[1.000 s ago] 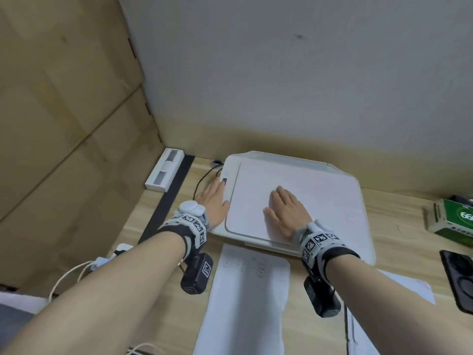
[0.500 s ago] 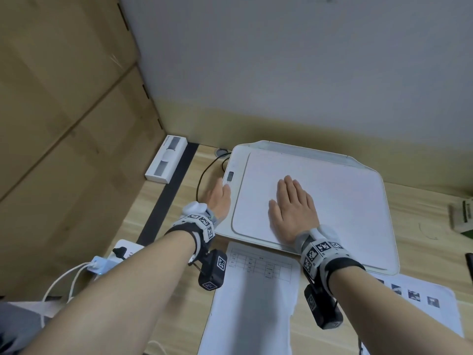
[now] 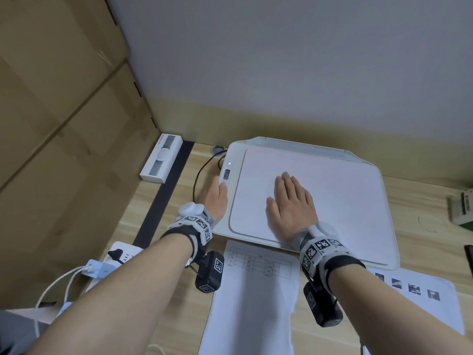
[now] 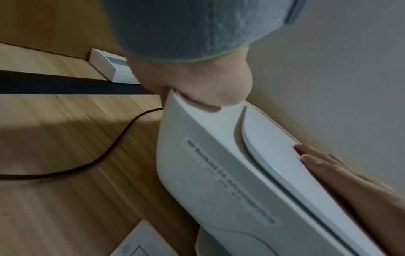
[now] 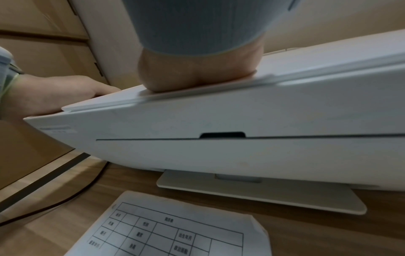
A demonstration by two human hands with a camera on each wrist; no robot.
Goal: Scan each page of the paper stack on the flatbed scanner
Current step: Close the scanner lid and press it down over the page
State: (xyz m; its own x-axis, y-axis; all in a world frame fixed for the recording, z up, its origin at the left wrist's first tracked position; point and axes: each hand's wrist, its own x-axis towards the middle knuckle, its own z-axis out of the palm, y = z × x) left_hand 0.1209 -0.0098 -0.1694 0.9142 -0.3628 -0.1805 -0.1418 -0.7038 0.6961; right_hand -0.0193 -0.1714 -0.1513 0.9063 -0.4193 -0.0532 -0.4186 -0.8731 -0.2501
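Observation:
The white flatbed scanner [image 3: 340,208] sits on the wooden desk with its lid [image 3: 332,190] down. My right hand [image 3: 285,193] lies flat on the lid, fingers straight and together; the right wrist view shows its palm heel [image 5: 197,74] pressing the lid's front edge. My left hand [image 3: 217,188] rests at the scanner's left edge, one fingertip on the control strip just below the small display [image 3: 226,174]. In the left wrist view its palm [image 4: 197,83] sits on the scanner's corner and its fingers are hidden. A sheet with a printed table [image 3: 256,290] lies in front of the scanner.
A second sheet with small pictures [image 3: 414,295] lies at the front right. A black cable [image 3: 198,175] runs from the scanner's left side. A white box [image 3: 161,160], a black strip [image 3: 163,198] and a power strip [image 3: 115,257] are at the left, by cardboard panels. A green box [image 3: 460,208] stands at the far right.
The head view has shifted, so the scanner appears further right. Both hands stay where they were, the right flat on the lid, the left on the control strip.

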